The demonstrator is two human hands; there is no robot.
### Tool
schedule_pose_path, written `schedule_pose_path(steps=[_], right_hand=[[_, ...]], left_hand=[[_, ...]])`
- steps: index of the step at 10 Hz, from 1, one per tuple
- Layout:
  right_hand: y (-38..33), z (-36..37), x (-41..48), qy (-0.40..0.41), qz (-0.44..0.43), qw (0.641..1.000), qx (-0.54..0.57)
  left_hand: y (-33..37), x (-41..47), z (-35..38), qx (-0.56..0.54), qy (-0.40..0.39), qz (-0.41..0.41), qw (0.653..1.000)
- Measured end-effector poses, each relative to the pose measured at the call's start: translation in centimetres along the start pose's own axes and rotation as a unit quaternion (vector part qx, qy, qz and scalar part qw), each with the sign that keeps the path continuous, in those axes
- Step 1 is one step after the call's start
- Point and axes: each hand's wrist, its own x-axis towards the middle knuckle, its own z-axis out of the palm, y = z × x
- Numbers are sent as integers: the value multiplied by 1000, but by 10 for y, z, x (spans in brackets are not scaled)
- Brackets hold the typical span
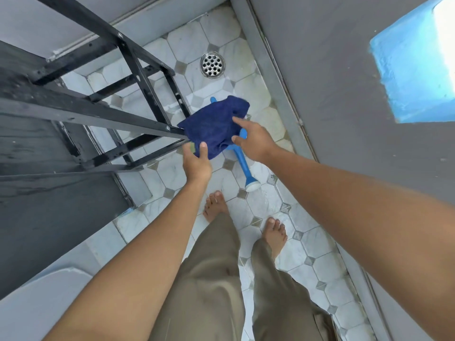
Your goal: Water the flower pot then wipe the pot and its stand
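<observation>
A dark blue cloth (213,126) hangs at the near corner of the black metal stand (103,114). My left hand (197,161) pinches the cloth's lower edge between thumb and fingers. My right hand (253,139) touches the cloth's right side with spread fingers. On the tiled floor beneath the cloth lies a blue watering can (246,168), mostly hidden, its spout and white rose pointing toward my feet. No flower pot is in view.
A round metal floor drain (212,64) sits in the tiles beyond the cloth. A grey wall (344,70) with a blue-framed opening (413,67) runs along the right. My bare feet stand on wet tiles close to the can's spout. A pale grey object fills the lower left corner.
</observation>
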Motion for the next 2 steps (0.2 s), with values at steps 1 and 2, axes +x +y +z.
schedule_pose_path(steps=[1, 2], right_hand=[[11, 7, -10, -40, 16, 997, -58], [16, 7, -27, -20, 21, 998, -63]], left_hand=[[-8, 4, -12, 88, -151, -49, 983], [2, -2, -20, 127, -180, -25, 975]])
